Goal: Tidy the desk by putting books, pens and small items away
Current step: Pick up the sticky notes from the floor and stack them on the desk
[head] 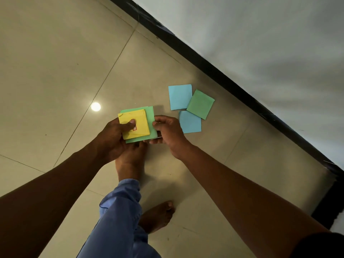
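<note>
Two bare feet are seen nearest the camera on the tiled floor (pixel 55 71), one (pixel 158 216) set back and the other (pixel 130 161) forward, with a blue trouser leg (pixel 119 211) above them. Just beyond the forward foot, a small stack of paper squares is held above the floor by both hands. The yellow square (pixel 138 118) lies on top, over a green square (pixel 151 120) that shows past its far and right edges. The stack is gripped by the left hand (pixel 113 138) from the left side, the thumb pressed down on the yellow square beside a small red mark (pixel 134 128) and the fingers curled beneath. The right edge of the stack is pinched by the right hand (pixel 167 133), thumb on top and fingers under.

Farther on and to the right, three loose squares are left lying on the floor: a near blue square (pixel 190 122), a green loose square (pixel 200 104) overlapping it, and a far blue square (pixel 179 96) partly tucked under the green one. A bright round reflection (pixel 95 106) is seen on the tiles to the left. Beyond the squares, a black skirting strip (pixel 214 69) is run diagonally along the foot of a pale wall (pixel 260 34).
</note>
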`<state>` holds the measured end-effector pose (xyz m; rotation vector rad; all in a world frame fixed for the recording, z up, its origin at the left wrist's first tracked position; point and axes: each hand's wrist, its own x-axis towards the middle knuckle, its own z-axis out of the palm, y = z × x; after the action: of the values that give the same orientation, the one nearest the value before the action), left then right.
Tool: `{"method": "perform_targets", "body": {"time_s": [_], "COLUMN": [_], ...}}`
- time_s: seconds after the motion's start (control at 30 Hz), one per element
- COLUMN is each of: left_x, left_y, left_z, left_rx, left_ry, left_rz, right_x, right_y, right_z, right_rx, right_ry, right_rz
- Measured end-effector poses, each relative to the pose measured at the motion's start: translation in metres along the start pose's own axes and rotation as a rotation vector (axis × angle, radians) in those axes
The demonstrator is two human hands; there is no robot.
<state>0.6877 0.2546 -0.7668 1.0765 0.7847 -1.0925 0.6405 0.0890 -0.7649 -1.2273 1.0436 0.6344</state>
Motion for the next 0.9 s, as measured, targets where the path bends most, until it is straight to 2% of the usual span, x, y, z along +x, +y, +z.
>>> {"method": "perform_targets", "body": {"time_s": [0.07,0.13,0.23,0.37,0.43,0.53,0.7,0.9], "left_x": [0.004,0.008,0.013,0.020,0.024,0.032,0.037,0.034], "left_y": [-0.004,-0.007,-0.009,-0.010,-0.011,-0.012,-0.016,-0.022], "left_z": [-0.002,-0.004,-0.008,-0.012,-0.012,-0.012,-0.011,-0.014], "left_rx": [0.012,0.014,0.035,0.075,0.092,0.120,0.157,0.142], "left_ry": [0.012,0.032,0.042,0.032,0.023,0.015,-0.002,-0.020], "left_rz": [-0.007,-0.016,-0.018,-0.034,-0.036,-0.044,-0.028,-0.034], "right_x": [0.005,0.015,0.035,0.063,0.079,0.098,0.110,0.121], "right_y": [0.006,0.015,0.024,0.022,0.013,-0.005,-0.019,-0.033], "right_z": [-0.004,-0.013,-0.039,-0.092,-0.118,-0.145,-0.159,-0.165], "right_rx": [-0.025,-0.152,-0.486,-0.943,-1.054,-1.055,-1.363,-1.399], "right_ry": [0.020,0.147,0.431,0.599,0.673,0.642,0.560,0.536], "right_rz": [0.007,-0.031,-0.126,-0.232,-0.222,-0.143,-0.181,-0.094]}}
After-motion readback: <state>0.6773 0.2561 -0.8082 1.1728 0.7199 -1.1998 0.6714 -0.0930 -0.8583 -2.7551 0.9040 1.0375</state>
